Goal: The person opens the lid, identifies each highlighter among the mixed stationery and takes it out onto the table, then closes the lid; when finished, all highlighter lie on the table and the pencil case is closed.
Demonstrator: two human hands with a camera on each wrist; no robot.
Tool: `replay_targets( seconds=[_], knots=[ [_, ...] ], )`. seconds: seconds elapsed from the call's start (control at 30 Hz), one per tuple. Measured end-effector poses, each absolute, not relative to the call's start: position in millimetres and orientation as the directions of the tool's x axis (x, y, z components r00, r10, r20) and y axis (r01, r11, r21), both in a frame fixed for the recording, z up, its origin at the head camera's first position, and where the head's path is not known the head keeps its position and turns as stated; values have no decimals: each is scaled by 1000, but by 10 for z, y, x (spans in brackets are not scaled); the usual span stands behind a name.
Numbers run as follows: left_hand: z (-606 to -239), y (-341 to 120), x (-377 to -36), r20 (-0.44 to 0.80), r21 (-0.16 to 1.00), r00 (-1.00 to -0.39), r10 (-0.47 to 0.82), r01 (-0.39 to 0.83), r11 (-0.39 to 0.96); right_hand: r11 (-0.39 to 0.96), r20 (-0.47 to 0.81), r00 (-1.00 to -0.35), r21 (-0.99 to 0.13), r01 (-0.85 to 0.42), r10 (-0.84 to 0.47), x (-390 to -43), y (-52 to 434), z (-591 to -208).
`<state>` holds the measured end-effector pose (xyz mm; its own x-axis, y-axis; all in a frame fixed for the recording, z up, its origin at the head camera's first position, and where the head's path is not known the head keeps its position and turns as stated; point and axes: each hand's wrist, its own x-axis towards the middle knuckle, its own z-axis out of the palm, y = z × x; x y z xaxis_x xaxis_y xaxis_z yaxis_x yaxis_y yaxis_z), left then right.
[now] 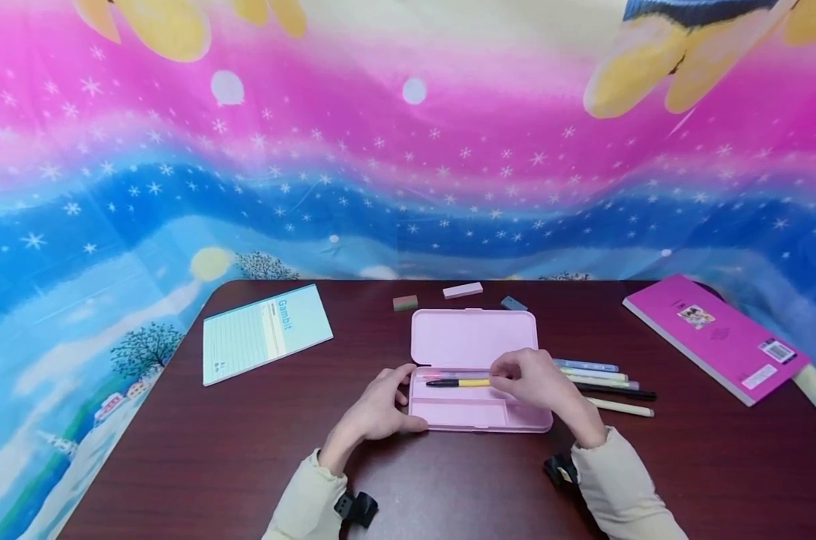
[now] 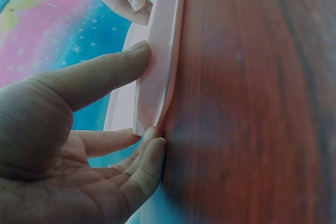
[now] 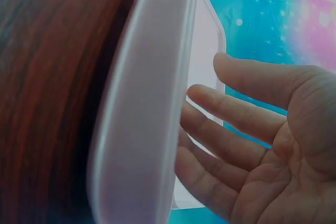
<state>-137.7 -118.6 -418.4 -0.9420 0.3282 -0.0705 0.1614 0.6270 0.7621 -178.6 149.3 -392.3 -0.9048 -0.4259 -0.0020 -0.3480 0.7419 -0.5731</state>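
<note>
An open pink pencil case [image 1: 478,421] lies mid-table, its lid [image 1: 472,337] folded back flat. A yellow and black pen [image 1: 458,382] lies in its upper compartment. My left hand [image 1: 381,409] steadies the case's left end: in the left wrist view the thumb [image 2: 105,74] presses on the case wall [image 2: 163,51] and straight fingers [image 2: 149,163] rest at its corner. My right hand [image 1: 536,386] hovers over the right half of the case, fingertips at the yellow end of the pen. In the right wrist view that hand [image 3: 247,140] is open, with fingers reaching over the case rim [image 3: 142,119].
Several pens [image 1: 610,386] lie on the dark wooden table just right of the case. A teal notepad [image 1: 262,330] sits back left, a pink book [image 1: 715,337] back right. Three small erasers [image 1: 463,290] lie behind the lid. A colourful cloth hangs behind.
</note>
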Motion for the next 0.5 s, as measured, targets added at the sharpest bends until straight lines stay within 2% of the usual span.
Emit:
replay_targets(
  seconds=[0.3, 0.5],
  knots=[
    [-4187, -1184, -1376, -68, 762, -942, 328, 163, 626, 770, -76, -908, -562, -302, -411, -1779, 1502, -3900],
    [-4179, -1180, -1373, -72, 765, -942, 328, 159, 625, 831, -81, -932, -484, -273, -354, -1771, 1525, -3873]
  ],
)
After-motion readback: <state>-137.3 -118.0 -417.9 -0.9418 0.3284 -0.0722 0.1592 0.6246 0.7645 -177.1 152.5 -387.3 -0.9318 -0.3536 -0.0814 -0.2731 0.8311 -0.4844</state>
